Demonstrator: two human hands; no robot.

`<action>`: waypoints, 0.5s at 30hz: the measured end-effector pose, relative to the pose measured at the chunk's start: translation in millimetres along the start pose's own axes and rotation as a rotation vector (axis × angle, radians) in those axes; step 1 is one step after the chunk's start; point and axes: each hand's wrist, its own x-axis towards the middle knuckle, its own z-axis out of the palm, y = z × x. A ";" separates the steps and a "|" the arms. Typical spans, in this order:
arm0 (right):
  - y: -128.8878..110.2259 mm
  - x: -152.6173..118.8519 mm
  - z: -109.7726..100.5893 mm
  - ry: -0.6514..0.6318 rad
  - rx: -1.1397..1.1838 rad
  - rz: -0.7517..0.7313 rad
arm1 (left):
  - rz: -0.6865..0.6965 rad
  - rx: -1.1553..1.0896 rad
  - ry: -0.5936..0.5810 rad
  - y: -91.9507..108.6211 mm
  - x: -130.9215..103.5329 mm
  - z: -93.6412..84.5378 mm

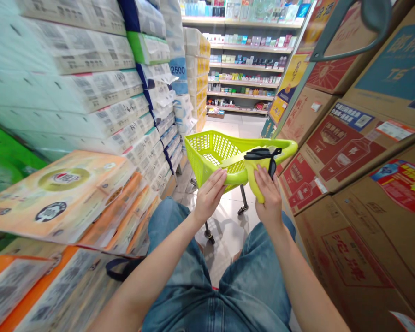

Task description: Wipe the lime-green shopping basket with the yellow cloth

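Observation:
A lime-green wheeled shopping basket (207, 154) with perforated sides stands in front of my knees, nothing visible inside it. My left hand (210, 191) has its fingers pressed together on the basket's near rim. Right of it, my right hand (268, 191) is closed round a yellow cloth item (252, 177) with black straps (261, 153), held against the basket's near right rim. The palm side of both hands is hidden.
Stacked white tissue packs (97, 87) line the left, with orange packs (65, 184) nearer me. Cardboard cartons (349, 147) wall the right side. Stocked shelves (244, 67) stand at the aisle's far end. A grey curved handle (370, 46) shows at upper right.

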 end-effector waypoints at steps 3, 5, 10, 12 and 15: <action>-2.3 -0.2 2.5 0.041 -0.013 0.114 | -0.005 0.005 0.007 1.5 -0.5 2.1; -19.7 -0.5 7.2 0.042 -0.002 0.159 | -0.011 0.008 0.009 2.5 -0.5 3.0; -65.2 -2.8 13.6 -0.076 0.046 0.038 | -0.007 0.002 0.013 1.6 0.2 1.0; -63.6 -3.4 10.5 -0.125 0.046 -0.045 | -0.002 0.004 0.011 0.3 0.5 -0.6; -37.6 -3.1 2.0 -0.112 0.022 -0.057 | 0.005 0.001 0.001 -0.8 1.0 -1.5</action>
